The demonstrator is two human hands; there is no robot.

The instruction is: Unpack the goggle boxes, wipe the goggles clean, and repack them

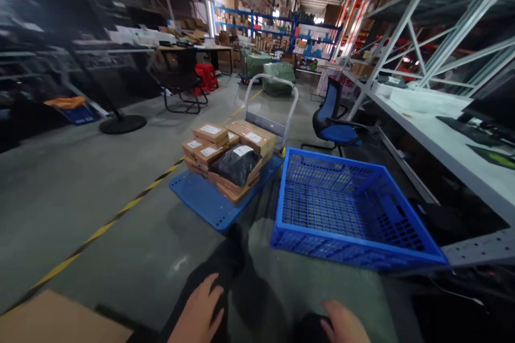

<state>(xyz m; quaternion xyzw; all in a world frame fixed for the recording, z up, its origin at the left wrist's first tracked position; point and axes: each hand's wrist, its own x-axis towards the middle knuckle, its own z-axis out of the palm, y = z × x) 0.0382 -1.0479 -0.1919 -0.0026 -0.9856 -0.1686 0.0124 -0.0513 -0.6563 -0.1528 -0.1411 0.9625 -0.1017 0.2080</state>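
Observation:
Low in the picture, my left hand (200, 308) hovers over my dark trouser leg, fingers apart with nothing in them. My right hand (343, 322) is at the bottom edge, partly cut off; its visible fingers are spread and hold nothing. Ahead of both stands a blue flatbed trolley (196, 198) with a pale handle (295, 102). On it lie several stacked cardboard boxes (257, 136) with white labels and a black plastic parcel (237, 166). Right of the trolley, above my right hand in view, sits a large blue plastic crate (341, 252) with meshed walls.
A brown cardboard surface (52, 319) shows at lower left. Yellow-black tape (132, 203) crosses the floor. A blue office chair (336, 123) stands beside a white workbench (454, 144) at right. Left are a black chair (183, 80) and a round stand base (123, 124).

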